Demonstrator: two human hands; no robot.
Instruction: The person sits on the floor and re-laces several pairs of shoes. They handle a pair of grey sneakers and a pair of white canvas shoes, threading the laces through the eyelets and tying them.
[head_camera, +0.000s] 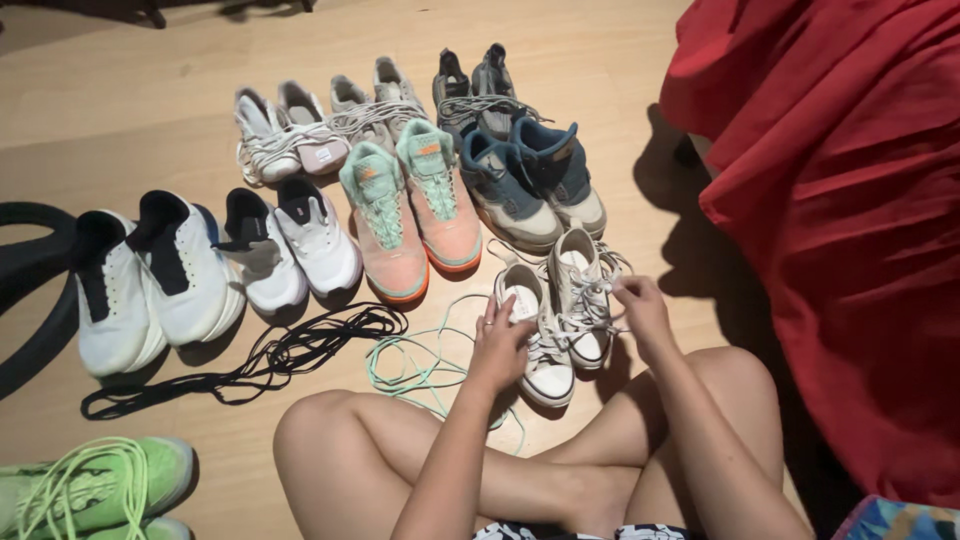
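The pair of white canvas sneakers (560, 315) lies on the floor (120, 120) just ahead of the crossed legs, toes toward the person. The right hand (640, 308) pinches a white lace (600, 290) — fingers narrow — while the left hand (497, 345) rests loosely open on the nearer shoe.

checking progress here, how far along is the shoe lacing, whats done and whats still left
Looks done: the three pairs in the back row show laces in place. In hand: both hands work the white low sneakers, the left hand on one shoe, the right hand pinching a lace. Probably left: loose black laces and mint laces lie on the floor.
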